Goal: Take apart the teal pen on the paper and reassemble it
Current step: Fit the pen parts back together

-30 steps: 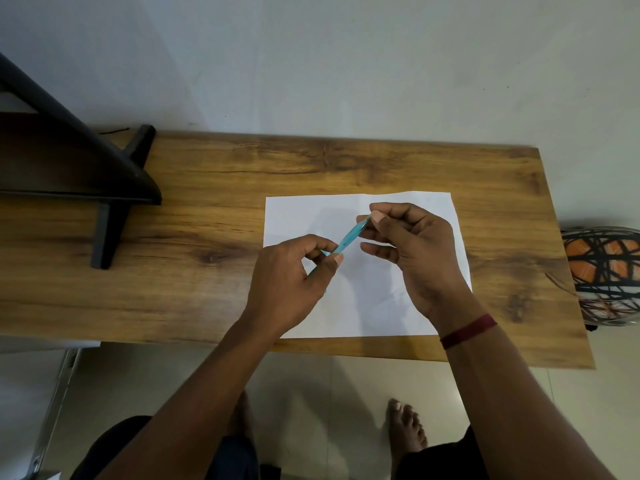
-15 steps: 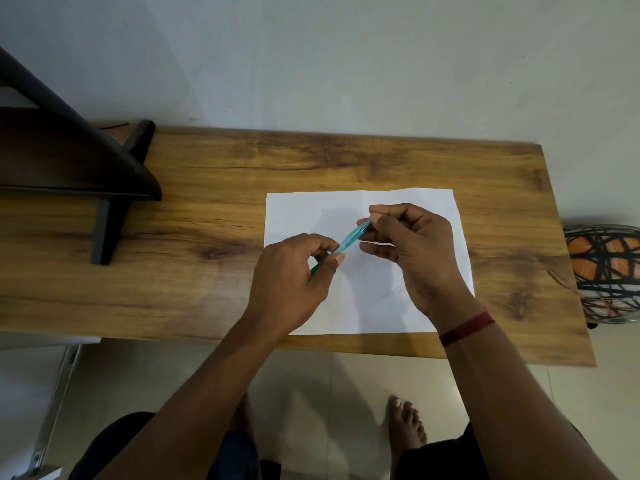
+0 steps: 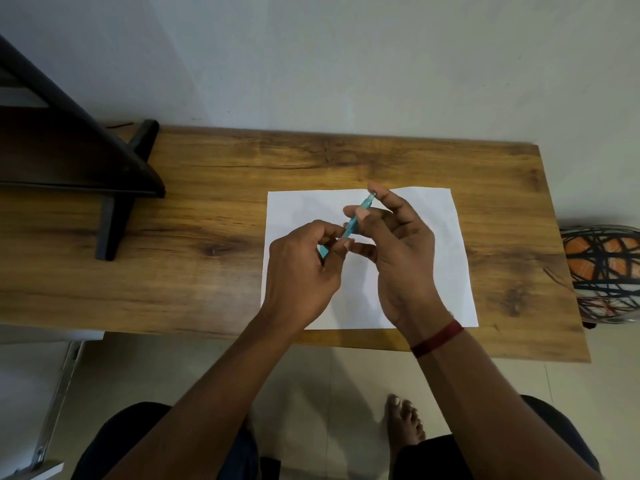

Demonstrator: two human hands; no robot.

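Note:
The teal pen [image 3: 354, 223] is held slanted above the white paper [image 3: 446, 265], its clear upper end pointing up and right. My left hand [image 3: 304, 271] pinches the pen's lower end between thumb and fingers, hiding that end. My right hand [image 3: 398, 247] pinches the upper part, thumb on the barrel and index fingertip at the top end, its other fingers spread loosely. The pen looks to be in one piece; no loose parts lie on the paper.
The paper lies on a wooden table [image 3: 207, 265] against a pale wall. A black stand [image 3: 114, 202] sits on the table's left side. A wire basket with an orange ball [image 3: 602, 271] is beyond the right edge. My foot [image 3: 405, 420] shows below.
My right hand has loosened its curled grip and slid its fingers up toward the pen's top end. More of the pen now shows. My left hand has kept its hold.

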